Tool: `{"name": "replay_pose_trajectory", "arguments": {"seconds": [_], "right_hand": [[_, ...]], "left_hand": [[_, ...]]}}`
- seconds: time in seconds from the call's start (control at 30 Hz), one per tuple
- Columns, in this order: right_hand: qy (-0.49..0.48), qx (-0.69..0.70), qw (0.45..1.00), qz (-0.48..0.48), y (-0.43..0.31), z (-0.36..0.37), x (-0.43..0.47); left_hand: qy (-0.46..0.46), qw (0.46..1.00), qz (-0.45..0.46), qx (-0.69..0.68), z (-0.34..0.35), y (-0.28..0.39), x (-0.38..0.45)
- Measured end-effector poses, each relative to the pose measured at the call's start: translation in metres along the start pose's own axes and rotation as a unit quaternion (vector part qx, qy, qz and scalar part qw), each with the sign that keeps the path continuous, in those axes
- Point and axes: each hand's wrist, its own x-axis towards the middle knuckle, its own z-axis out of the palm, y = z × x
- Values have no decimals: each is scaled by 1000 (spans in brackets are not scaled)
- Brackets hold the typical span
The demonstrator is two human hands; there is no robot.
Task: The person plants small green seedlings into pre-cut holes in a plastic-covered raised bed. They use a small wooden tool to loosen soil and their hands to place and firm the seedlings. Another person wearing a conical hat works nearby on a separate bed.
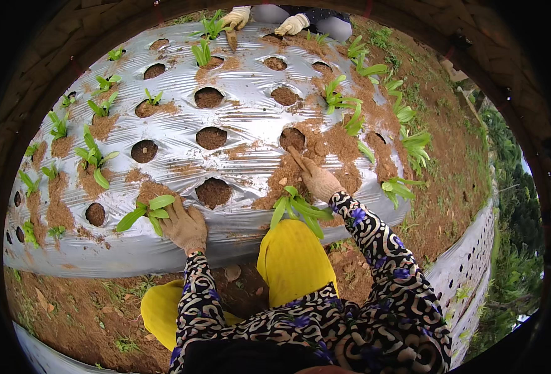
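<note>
My left hand, in a tan glove, rests flat on silver plastic mulch, its fingers touching loose soil beside a green leafy seedling. It grips nothing that I can see. My right hand, gloved alike, lies low over spilled soil. A slim brown shape, an extended finger or a narrow tool, reaches from it to the rim of a soil-filled planting hole; I cannot tell which. Just below that hand, another seedling leans over the bed's near edge, by my yellow-clad knee.
Across the bed, a co-worker's gloved hand is at a pointed brown tool; their other hand is by a hole. Seedlings stand left and right. A dirt path runs right; a woven brim frames the view.
</note>
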Motion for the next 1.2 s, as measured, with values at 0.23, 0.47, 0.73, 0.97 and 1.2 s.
{"name": "replay_pose_trajectory", "arguments": {"seconds": [0.23,0.47,0.73,0.97,1.2], "right_hand": [[-2,137,990,38,-8,7,-17],[-109,-189,974,-66,14,-132,-57],[-62,-294,953,-41,-56,-92,6],[53,-63,996,34,-15,-13,-6],[-112,366,916,120,-5,-35,-40]], "left_hand": [[18,999,27,1,-3,-2,0],[35,999,24,-10,-1,-1,-1],[2,1000,6,-2,2,-2,-3],[14,1000,14,-2,2,-1,-2],[16,1000,23,-6,0,-3,-2]]}}
